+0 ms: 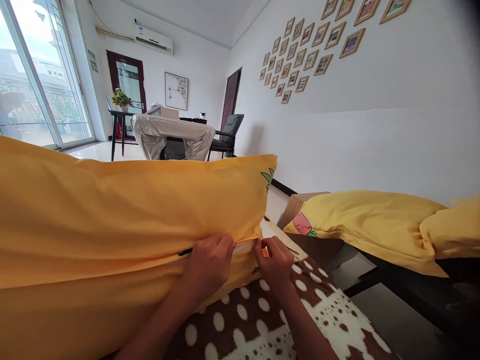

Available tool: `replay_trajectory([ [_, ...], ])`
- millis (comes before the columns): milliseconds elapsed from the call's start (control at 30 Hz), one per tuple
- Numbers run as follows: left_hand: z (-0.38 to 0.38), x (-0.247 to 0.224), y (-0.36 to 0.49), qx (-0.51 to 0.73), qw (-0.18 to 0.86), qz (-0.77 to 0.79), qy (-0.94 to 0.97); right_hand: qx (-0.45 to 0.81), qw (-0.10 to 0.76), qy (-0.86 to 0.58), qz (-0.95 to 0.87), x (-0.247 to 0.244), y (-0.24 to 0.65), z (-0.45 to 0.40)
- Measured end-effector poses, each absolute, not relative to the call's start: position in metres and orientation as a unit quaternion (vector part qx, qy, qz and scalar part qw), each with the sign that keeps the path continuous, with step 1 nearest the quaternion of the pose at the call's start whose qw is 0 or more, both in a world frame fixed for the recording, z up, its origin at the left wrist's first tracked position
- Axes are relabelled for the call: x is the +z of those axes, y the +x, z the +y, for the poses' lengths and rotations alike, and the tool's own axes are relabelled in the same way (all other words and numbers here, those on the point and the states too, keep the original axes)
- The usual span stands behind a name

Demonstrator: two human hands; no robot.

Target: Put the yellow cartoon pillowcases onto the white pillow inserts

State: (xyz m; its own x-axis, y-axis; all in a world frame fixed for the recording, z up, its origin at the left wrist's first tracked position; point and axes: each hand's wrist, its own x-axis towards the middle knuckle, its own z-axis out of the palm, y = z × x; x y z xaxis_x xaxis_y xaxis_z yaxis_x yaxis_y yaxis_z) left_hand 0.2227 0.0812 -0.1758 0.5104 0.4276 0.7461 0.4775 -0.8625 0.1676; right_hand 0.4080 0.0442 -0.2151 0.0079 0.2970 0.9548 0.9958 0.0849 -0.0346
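A large yellow pillow in its cover [150, 200] fills the left and middle of the view, with a green leaf print at its upper right corner. A seam opening runs across its face, and a strip of white shows in it between my hands. My left hand [212, 262] is closed on the fabric at that opening. Close by on the right, my right hand [275, 257] pinches the cover's edge near the corner. Brown and white patterned bedding [262, 305] lies under the pillow and my forearms.
A second yellow pillow [367, 220] with a pink carrot print rests at the right on dark furniture [397, 310]. Farther back stand a covered table [176, 127], a black chair [229, 132] and a plant [121, 98]. Framed pictures hang on the right wall.
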Motion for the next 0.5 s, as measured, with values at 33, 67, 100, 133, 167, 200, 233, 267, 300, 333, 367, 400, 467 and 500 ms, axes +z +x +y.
replay_trajectory([
  [33, 0.0825, -0.1755, 0.2228, -0.423, 0.026, -0.261, -0.867, -0.397, 0.444, -0.537, -0.597, -0.2150, 0.4106, 0.0434],
  [67, 0.0835, -0.1751, 0.2226, -0.426, 0.024, -0.263, -0.865, -0.398, 0.438, -0.524, -0.613, -0.2152, 0.4127, 0.0429],
  [100, 0.0842, -0.1746, 0.2223, -0.428, 0.023, -0.265, -0.864, -0.395, 0.430, -0.513, -0.629, -0.2157, 0.4140, 0.0426],
  [133, 0.0845, -0.1741, 0.2218, -0.429, 0.022, -0.267, -0.863, -0.389, 0.422, -0.507, -0.643, -0.2162, 0.4144, 0.0425],
  [167, 0.0846, -0.1736, 0.2212, -0.429, 0.021, -0.268, -0.862, -0.382, 0.417, -0.505, -0.652, -0.2169, 0.4141, 0.0426],
  [200, 0.0843, -0.1733, 0.2207, -0.428, 0.021, -0.270, -0.862, -0.373, 0.416, -0.506, -0.657, -0.2175, 0.4132, 0.0426],
  [233, 0.0838, -0.1730, 0.2203, -0.427, 0.021, -0.270, -0.863, -0.363, 0.419, -0.510, -0.657, -0.2181, 0.4120, 0.0426],
  [267, 0.0831, -0.1729, 0.2201, -0.426, 0.022, -0.269, -0.863, -0.353, 0.424, -0.517, -0.654, -0.2185, 0.4107, 0.0425],
  [300, 0.0822, -0.1728, 0.2201, -0.425, 0.023, -0.268, -0.864, -0.342, 0.431, -0.526, -0.649, -0.2188, 0.4095, 0.0423],
  [333, 0.0813, -0.1727, 0.2203, -0.424, 0.023, -0.268, -0.865, -0.330, 0.436, -0.535, -0.644, -0.2191, 0.4085, 0.0422],
  [367, 0.0803, -0.1727, 0.2205, -0.422, 0.022, -0.268, -0.866, -0.318, 0.439, -0.543, -0.641, -0.2192, 0.4077, 0.0421],
  [400, 0.0793, -0.1728, 0.2207, -0.421, 0.020, -0.267, -0.867, -0.310, 0.439, -0.549, -0.640, -0.2193, 0.4071, 0.0423],
  [467, 0.0777, -0.1729, 0.2210, -0.419, 0.019, -0.267, -0.868, -0.304, 0.438, -0.554, -0.640, -0.2196, 0.4065, 0.0432],
  [500, 0.0771, -0.1730, 0.2211, -0.418, 0.021, -0.268, -0.868, -0.305, 0.438, -0.553, -0.640, -0.2199, 0.4063, 0.0438],
])
